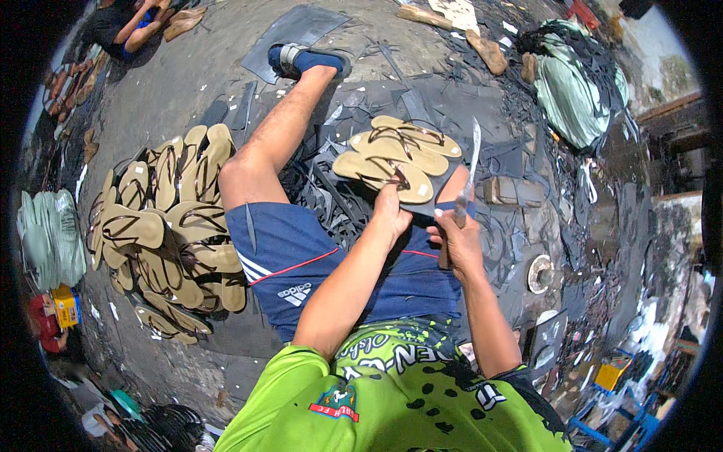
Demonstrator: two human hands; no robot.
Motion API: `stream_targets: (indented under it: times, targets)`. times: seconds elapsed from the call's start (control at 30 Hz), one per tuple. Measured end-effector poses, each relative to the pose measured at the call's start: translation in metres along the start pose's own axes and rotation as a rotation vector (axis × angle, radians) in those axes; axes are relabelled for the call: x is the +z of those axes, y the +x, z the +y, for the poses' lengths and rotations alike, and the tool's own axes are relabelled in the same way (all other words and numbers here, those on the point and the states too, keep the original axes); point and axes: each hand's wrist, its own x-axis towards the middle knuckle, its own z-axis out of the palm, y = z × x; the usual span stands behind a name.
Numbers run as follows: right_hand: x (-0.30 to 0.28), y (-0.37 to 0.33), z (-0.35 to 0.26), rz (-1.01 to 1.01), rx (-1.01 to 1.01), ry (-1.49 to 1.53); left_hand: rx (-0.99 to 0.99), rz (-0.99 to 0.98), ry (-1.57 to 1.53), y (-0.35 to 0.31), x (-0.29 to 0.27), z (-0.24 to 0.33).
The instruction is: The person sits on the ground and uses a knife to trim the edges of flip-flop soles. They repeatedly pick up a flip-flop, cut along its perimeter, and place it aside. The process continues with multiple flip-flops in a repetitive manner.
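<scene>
Seated with legs spread, I have my left hand (392, 214) closed around the near edge of a tan flip-flop (416, 191) with dark, shiny straps. Several more tan flip-flops (410, 143) overlap just beyond it, by my right knee. In my right hand (461, 239) is a knife (473, 162), its long, narrow blade pointing away and up, beside the flip-flops and apart from them. The fingers wrap its handle, which they partly hide. To the left of my bent left leg lies a large heap of matching flip-flops (162, 233).
Dark rubber offcuts (331, 215) lie between my legs and across the floor. A pale green sack (576, 105) stands at far right. Nearer on the right are a block (516, 191) and a round disc (539, 273). Another person (124, 26) sits at far left, near a wood piece (183, 22).
</scene>
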Motion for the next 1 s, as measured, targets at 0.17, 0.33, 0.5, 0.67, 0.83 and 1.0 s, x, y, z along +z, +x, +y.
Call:
stream_targets:
  times: [0.17,0.33,0.5,0.67,0.83,1.0]
  targets:
    - [-0.005,-0.047,-0.028,-0.059,-0.141,0.064,0.145,0.125,0.208,-0.085,0.057,0.044]
    - [-0.007,-0.120,-0.017,-0.358,-0.341,-0.162,0.265,0.148,0.364,-0.209,0.059,0.075]
    - [-0.002,-0.167,-0.012,-0.424,-0.564,-0.547,0.189,0.187,0.277,-0.285,0.061,0.074]
    - [0.007,-0.180,-0.003,-0.308,-0.730,-0.699,0.163,0.165,0.164,-0.306,0.064,0.062]
    - [0.027,-0.166,-0.002,-0.248,-0.702,-0.785,0.168,0.155,0.185,-0.303,0.060,0.064]
    - [0.040,-0.131,-0.004,-0.434,-0.690,-0.904,0.200,0.136,0.203,-0.298,0.059,0.060]
